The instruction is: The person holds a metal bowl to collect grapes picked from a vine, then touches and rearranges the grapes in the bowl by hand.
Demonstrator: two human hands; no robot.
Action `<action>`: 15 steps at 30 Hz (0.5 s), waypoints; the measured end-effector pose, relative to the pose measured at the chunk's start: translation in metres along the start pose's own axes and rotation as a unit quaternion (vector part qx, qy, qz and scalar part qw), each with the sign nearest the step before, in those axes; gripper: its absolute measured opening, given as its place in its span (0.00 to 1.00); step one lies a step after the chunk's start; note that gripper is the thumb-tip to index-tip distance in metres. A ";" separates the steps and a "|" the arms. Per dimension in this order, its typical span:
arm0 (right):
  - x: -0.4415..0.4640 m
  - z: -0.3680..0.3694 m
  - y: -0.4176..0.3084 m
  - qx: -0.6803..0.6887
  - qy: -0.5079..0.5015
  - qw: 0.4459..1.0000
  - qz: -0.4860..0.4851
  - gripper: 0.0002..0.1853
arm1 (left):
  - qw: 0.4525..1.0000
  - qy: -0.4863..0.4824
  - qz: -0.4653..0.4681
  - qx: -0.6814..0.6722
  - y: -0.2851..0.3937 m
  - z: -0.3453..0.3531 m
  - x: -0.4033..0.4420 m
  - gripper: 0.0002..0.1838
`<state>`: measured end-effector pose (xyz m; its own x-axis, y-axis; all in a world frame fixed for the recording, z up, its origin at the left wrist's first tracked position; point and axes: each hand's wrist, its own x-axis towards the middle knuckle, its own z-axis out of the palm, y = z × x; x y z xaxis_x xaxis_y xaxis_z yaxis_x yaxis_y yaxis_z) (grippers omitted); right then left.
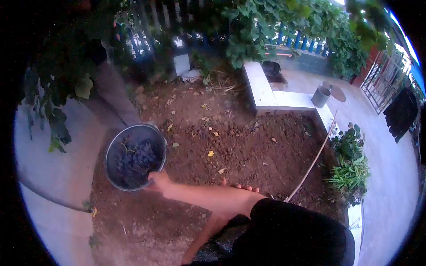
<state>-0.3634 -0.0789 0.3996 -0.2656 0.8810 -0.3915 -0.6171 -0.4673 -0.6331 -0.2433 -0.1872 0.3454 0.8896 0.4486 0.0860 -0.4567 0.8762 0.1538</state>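
Grey-rimmed basin [107, 158] holds dark fruit [138, 157], right hand [159, 181] gripping its rim, left hand [240, 186] curled round right arm [197, 196].

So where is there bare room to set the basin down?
Open soil, with scattered leaves, lies between the basin and the white ledge. Paving right of the green plants looks bare too. It is crowded inside the basin, and at the ledge's bend, where a grey pot stands.

No readable text, labels, brands, numbers or signs show anywhere in this view.
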 end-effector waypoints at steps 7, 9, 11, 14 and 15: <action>0.000 -0.019 0.004 -0.047 0.016 0.998 0.050 0.21 | 0.998 -0.045 0.030 -0.035 0.002 -0.020 -0.006 0.23; 0.002 -0.019 0.013 -0.018 0.059 0.997 0.056 0.21 | 0.995 -0.081 0.037 -0.043 0.005 -0.027 -0.007 0.23; 0.009 -0.028 0.021 -0.034 0.051 0.997 0.053 0.20 | 0.993 -0.089 0.045 -0.057 0.004 -0.031 -0.007 0.23; 0.006 -0.039 0.019 -0.049 0.016 0.997 0.055 0.19 | 0.996 0.003 0.063 -0.060 0.000 -0.023 -0.003 0.22; 0.006 -0.041 0.021 -0.059 0.031 0.997 0.047 0.19 | 0.996 0.005 0.066 -0.062 -0.001 -0.024 -0.002 0.22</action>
<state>-0.3480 -0.0863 0.3563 -0.2691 0.8281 -0.4918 -0.4988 -0.5567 -0.6643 -0.2446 -0.1852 0.3212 0.8224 0.5621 0.0878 -0.5655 0.8246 0.0182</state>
